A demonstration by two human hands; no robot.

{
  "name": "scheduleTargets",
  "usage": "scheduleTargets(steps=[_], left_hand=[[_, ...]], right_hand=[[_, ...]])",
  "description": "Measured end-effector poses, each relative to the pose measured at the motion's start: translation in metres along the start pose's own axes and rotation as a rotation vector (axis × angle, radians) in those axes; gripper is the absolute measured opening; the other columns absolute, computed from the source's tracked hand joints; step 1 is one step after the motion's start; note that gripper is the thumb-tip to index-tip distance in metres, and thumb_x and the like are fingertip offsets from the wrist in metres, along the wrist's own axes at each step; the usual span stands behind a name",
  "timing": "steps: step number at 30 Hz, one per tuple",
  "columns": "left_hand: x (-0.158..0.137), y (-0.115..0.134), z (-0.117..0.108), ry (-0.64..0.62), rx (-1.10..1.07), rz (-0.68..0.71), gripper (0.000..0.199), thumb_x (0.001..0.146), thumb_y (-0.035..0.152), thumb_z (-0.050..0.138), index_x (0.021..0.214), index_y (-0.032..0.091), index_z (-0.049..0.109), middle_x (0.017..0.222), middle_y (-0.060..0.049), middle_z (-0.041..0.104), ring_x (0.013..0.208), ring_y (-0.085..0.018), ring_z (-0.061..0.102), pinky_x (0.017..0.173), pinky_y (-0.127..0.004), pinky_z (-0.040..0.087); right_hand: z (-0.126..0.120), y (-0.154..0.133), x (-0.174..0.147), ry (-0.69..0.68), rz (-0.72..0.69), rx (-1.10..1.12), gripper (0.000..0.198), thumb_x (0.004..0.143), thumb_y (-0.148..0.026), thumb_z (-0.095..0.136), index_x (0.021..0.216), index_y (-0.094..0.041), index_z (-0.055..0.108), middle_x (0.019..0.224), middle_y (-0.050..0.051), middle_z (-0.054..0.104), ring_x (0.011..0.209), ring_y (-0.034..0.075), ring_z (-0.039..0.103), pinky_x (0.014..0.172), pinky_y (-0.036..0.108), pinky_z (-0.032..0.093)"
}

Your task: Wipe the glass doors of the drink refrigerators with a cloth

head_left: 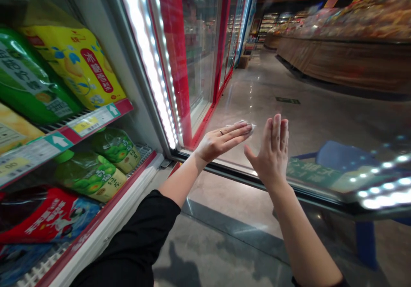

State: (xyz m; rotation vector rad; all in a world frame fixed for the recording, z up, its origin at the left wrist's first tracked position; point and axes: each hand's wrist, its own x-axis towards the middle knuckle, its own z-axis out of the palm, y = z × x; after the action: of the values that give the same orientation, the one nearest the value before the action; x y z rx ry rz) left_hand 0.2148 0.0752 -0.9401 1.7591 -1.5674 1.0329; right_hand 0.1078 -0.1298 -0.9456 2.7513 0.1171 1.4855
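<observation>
My left hand [221, 141] lies with straight fingers against the glass door [308, 128] of a drinks cooler. Under its fingertips is a crumpled white tissue [253, 127], mostly covered by the hand and pressed to the pane. A ring shows on one finger. Just to the right, my right hand [272, 152] rests its palm and fingers on the same glass, fingers pointing up and thumb out to the side, with nothing held. The door's dark lower frame [237, 172] runs below both hands.
On the left, cooler shelves hold a yellow drink bottle [86, 64], green bottles [93, 175] and a red-labelled bottle [48, 214]. An LED strip [150, 64] lines the cooler's edge. Through the glass are a blue stool [340, 156] and a wooden display counter [340, 64].
</observation>
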Motion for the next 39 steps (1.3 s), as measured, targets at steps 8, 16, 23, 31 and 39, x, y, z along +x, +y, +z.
scheduleTargets(steps=[8, 16, 23, 31, 39], left_hand=[[-0.04, 0.002, -0.011, 0.105, 0.088, 0.048, 0.041, 0.115, 0.011, 0.053, 0.154, 0.018, 0.063, 0.151, -0.008, 0.077, 0.154, -0.018, 0.06, 0.131, -0.034, 0.055], [-0.008, -0.016, -0.017, 0.148, 0.057, -0.06, 0.039, 0.115, 0.013, 0.054, 0.149, 0.03, 0.067, 0.16, -0.001, 0.07, 0.155, -0.018, 0.059, 0.131, -0.038, 0.057], [-0.045, -0.008, -0.003, 0.366, 0.113, -0.131, 0.034, 0.112, 0.01, 0.061, 0.142, 0.023, 0.072, 0.146, -0.006, 0.08, 0.146, -0.02, 0.068, 0.123, -0.036, 0.064], [-0.044, -0.034, -0.02, 0.363, 0.032, -0.178, 0.046, 0.112, 0.009, 0.059, 0.153, 0.03, 0.067, 0.157, -0.003, 0.072, 0.153, -0.021, 0.062, 0.128, -0.041, 0.06], [-0.074, -0.015, -0.01, 0.453, 0.145, -0.28, 0.046, 0.109, 0.005, 0.063, 0.151, 0.023, 0.068, 0.149, -0.011, 0.078, 0.148, -0.025, 0.067, 0.119, -0.045, 0.067]], right_hand=[[0.0, -0.001, -0.003, -0.015, -0.012, -0.037, 0.108, 0.107, -0.043, 0.066, 0.183, -0.02, -0.007, 0.189, 0.022, 0.022, 0.175, 0.042, 0.024, 0.138, 0.063, 0.032], [-0.004, 0.0, -0.001, -0.024, 0.009, -0.043, 0.108, 0.106, -0.045, 0.068, 0.183, -0.019, -0.002, 0.188, 0.024, 0.025, 0.174, 0.043, 0.026, 0.138, 0.065, 0.032], [-0.003, -0.026, 0.004, 0.014, 0.067, -0.029, 0.107, 0.104, -0.028, 0.067, 0.183, -0.018, -0.006, 0.189, 0.023, 0.021, 0.176, 0.041, 0.019, 0.137, 0.066, 0.034], [0.011, -0.061, 0.009, -0.045, 0.039, 0.043, 0.107, 0.107, -0.032, 0.064, 0.182, -0.02, -0.011, 0.191, 0.02, 0.014, 0.177, 0.038, 0.015, 0.139, 0.065, 0.033], [0.022, -0.059, 0.011, -0.004, 0.072, -0.028, 0.105, 0.109, -0.037, 0.065, 0.183, -0.019, -0.008, 0.189, 0.023, 0.02, 0.175, 0.04, 0.023, 0.137, 0.063, 0.036]])
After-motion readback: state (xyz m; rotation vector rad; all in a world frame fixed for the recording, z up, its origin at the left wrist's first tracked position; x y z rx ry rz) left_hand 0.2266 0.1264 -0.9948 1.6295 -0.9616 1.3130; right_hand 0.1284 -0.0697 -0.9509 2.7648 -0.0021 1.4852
